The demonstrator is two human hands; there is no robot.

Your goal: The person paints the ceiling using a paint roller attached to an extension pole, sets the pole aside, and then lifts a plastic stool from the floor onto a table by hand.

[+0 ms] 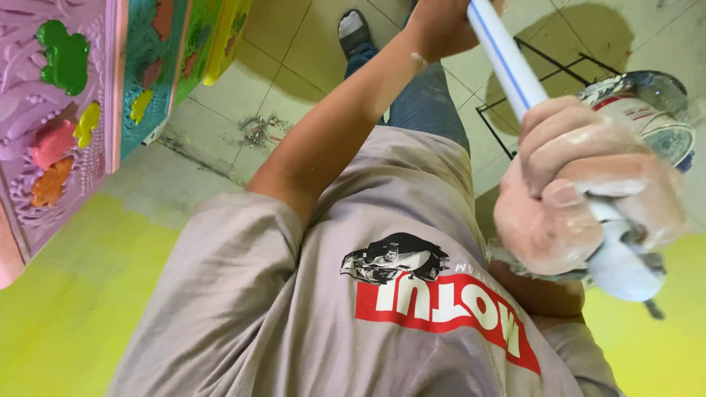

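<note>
White pole with a thin blue stripe point(507, 62) runs diagonally from the top centre down to lower right, well above the tiled floor point(294, 44) and in front of the person's torso. Likely a roller or brush extension; the working end is out of view, so I can't tell.

Right hand point(588, 184): clenched around the lower end of the pole, fingers wrapped tight, skin coated in whitish paint or dust. A grey taped butt end sticks out below the fist.

Left hand point(441, 26): up at the frame's top edge, closed on the pole higher up; mostly cut off, so grip detail is unclear.

Judgement on doing it well: keep the hands well apart for leverage, lower hand steering, upper hand guiding. Coated skin may slip, so grip firmly.

Around: paint can point(647, 110) on the floor near the right hand, beside a black wire frame point(544, 73). Painted relief panels, pink and teal point(73, 110), stand at left. Yellow surface point(73, 309) fills the bottom corners.
</note>
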